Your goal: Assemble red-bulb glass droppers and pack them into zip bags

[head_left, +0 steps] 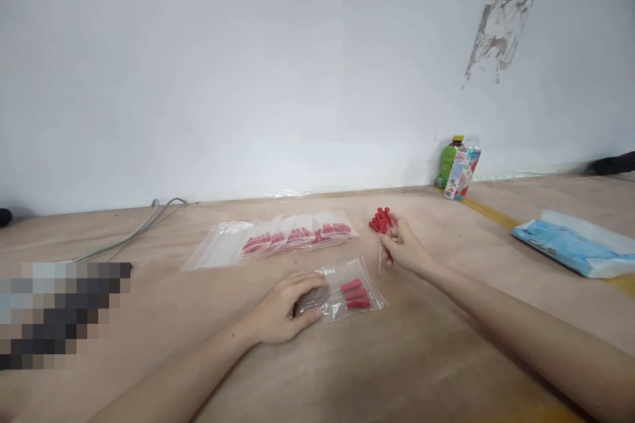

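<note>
A clear zip bag (335,307) with three red-tipped pieces (356,294) inside lies flat on the wooden surface. My left hand (292,307) rests on its left end, thumb and fingers apart. To the upper right, my right hand (401,244) has its fingers closed at a small pile of red-tipped pieces (380,219); a thin pale stick hangs below the fingertips, its red end partly hidden by them. Behind the open bag, a row of overlapping clear bags (297,232) holds more red pieces, and the leftmost bag (223,244) shows no red pieces over most of its area.
A green bottle (445,165) and a printed carton-like pack (461,175) stand by the wall. A blue and white packet (570,244) lies at the right. Grey cables (141,230) run toward a pixelated object (64,317) at the left.
</note>
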Motion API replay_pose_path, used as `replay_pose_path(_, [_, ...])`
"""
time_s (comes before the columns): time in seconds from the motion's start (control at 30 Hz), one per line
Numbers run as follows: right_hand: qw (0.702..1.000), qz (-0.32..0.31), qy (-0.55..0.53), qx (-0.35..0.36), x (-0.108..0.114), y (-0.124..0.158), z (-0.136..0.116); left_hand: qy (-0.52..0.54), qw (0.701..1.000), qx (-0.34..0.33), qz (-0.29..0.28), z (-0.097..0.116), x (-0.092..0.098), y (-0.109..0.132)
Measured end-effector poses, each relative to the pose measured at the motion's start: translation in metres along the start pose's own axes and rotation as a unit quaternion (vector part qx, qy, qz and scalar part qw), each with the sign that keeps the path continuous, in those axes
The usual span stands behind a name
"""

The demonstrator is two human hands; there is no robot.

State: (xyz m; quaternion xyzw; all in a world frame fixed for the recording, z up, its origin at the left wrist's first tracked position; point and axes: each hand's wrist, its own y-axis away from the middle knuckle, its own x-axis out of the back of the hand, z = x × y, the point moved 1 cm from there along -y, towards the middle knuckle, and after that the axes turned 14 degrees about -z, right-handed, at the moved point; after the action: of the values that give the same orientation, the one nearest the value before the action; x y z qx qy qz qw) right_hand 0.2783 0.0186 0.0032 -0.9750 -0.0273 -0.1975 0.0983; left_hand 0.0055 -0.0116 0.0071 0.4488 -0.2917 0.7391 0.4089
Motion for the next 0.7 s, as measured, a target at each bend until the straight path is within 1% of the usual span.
replay_pose_path(0.07, [0.994,0.039,-0.103,-0.001,-0.006,0.007,0.007,-0.001,1.000,0.005,0.001,-0.001,0.000,0.000])
replay_pose_path(0.13, [0.984,0.066,-0.166,-0.007,-0.013,0.012,0.012,-0.001,1.000,0.008,0.001,0.000,0.000,0.000])
replay_pose_path(0.2, [0.975,0.080,-0.208,-0.017,-0.020,0.014,0.012,-0.002,1.000,0.011,0.001,0.000,0.000,0.001])
replay_pose_path(0.27, [0.967,0.072,-0.244,-0.029,-0.024,0.016,0.010,-0.001,1.000,0.013,0.001,0.001,0.000,0.001])
replay_pose_path(0.4, [0.954,0.021,-0.295,-0.043,-0.031,0.020,0.004,0.003,1.000,0.016,-0.002,0.001,0.000,0.001])
replay_pose_path(0.47, [0.952,-0.004,-0.304,-0.047,-0.031,0.022,0.005,0.004,1.000,0.018,-0.003,0.001,0.000,0.001])
replay_pose_path(0.53, [0.958,-0.056,-0.277,-0.053,-0.030,0.023,0.008,0.003,1.000,0.021,-0.004,0.002,0.001,0.001])
replay_pose_path(0.63, [0.962,-0.156,-0.218,-0.048,-0.026,0.026,0.010,-0.002,1.000,0.024,-0.007,0.002,0.001,0.001])
replay_pose_path(0.7, [0.957,-0.193,-0.215,-0.035,-0.023,0.028,0.009,-0.003,1.000,0.022,-0.004,0.002,0.000,0.001])
